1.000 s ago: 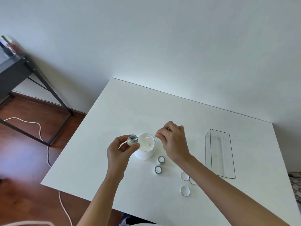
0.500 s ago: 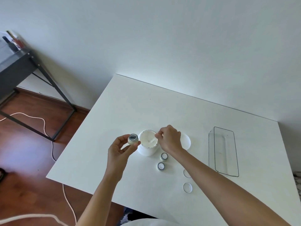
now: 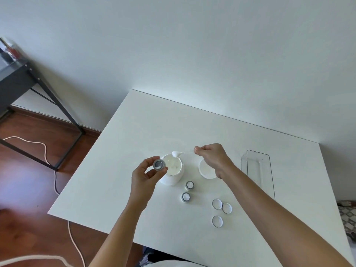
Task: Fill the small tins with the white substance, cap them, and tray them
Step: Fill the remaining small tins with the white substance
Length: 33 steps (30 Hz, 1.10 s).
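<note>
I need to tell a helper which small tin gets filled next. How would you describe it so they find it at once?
Start at the big white jar in the middle of the white table. Just left of its rim, the left hand holds one small tin up in its fingertips, mouth tilted toward the camera. The other two tins stand on the table in front of the jar.

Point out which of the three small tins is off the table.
The tin pinched in the left hand, beside the white jar. The other two tins stand on the table.
</note>
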Each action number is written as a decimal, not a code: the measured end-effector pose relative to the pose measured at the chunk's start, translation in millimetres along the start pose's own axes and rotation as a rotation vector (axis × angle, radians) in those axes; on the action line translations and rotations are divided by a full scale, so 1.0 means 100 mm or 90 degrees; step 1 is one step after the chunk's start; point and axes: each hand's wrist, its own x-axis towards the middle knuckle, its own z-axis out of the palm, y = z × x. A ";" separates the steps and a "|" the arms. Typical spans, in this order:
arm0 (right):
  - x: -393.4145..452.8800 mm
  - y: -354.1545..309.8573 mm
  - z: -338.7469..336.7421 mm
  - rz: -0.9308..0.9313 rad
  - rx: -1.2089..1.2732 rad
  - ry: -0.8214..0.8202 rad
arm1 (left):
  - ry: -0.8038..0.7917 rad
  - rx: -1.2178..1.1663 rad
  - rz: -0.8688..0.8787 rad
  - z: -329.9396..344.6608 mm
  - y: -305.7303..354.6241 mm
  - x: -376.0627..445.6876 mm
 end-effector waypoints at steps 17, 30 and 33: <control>-0.18 -0.04 0.23 -0.116 -0.237 0.048 | 0.021 0.171 0.009 0.07 0.15 0.02; -0.41 0.02 0.40 -0.414 -0.239 0.133 | 0.023 0.209 -0.025 -0.05 0.17 -0.09; -0.44 0.08 0.43 -0.543 -0.312 0.162 | 0.016 0.212 -0.035 -0.07 0.18 -0.10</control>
